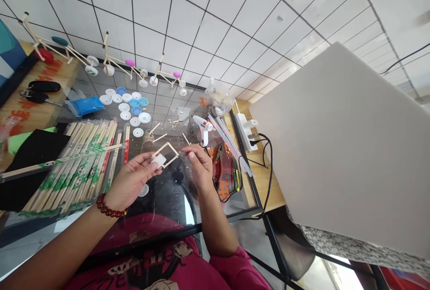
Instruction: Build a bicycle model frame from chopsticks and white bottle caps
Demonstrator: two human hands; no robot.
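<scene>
My left hand pinches a small four-sided frame of wooden sticks with a white bottle cap at its near side. Just right of the frame, my right hand is closed, with thumb and index finger together. Whether anything sits between those fingertips is too small to tell. A short piece of stick shows directly beyond the right index finger; I cannot tell if it touches the hand. Cut sticks and wood crumbs lie past the frame.
Wrapped chopsticks cover the left side. White and blue caps lie farther back, before stick-built models along the wall. At right are a white glue gun, glue sticks, pliers, a power strip and cables.
</scene>
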